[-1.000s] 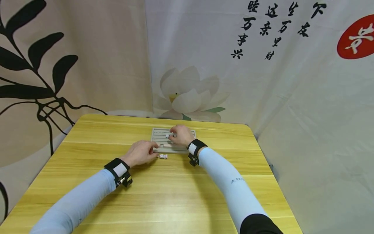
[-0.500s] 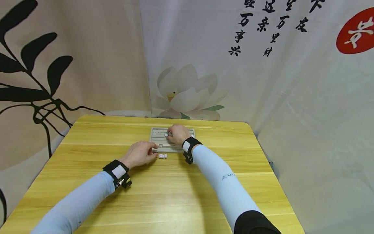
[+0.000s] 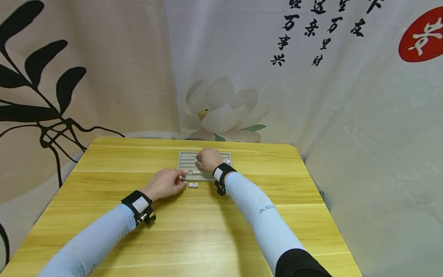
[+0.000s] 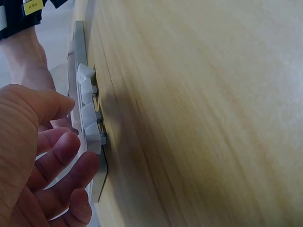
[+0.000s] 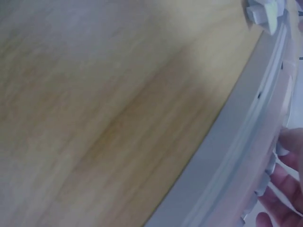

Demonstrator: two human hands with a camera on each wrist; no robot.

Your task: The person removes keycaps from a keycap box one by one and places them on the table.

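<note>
Because the wooden table [image 3: 207, 227] fills the lower half of the head view and is backed by printed cloth hangings [image 3: 242, 77] in the upper half, the work is seen to be confined to a small patch just above the frame's centre. At that spot a grey keyboard tray [image 3: 187, 158] is laid flat, its long side running left to right, presumably so that both hands can reach along its rows. Over the tray's upper middle the right hand [image 3: 207, 159] is bent, its fingers curled about what looks like a small white keycap [image 3: 199, 159], seemingly pinched so that it can be seated in a row; the grip itself is too small to be read with certainty. Just left of the tray's lower left corner the left hand [image 3: 166, 184] is rested on the table with fingers loosely spread and nothing held, as the left wrist view confirms, its fingertips lying against the tray's edge as if steadying it. Below the tray's lower edge, just right of those fingertips, two loose keycaps [image 3: 193, 185] are kept within easy reach.
</note>
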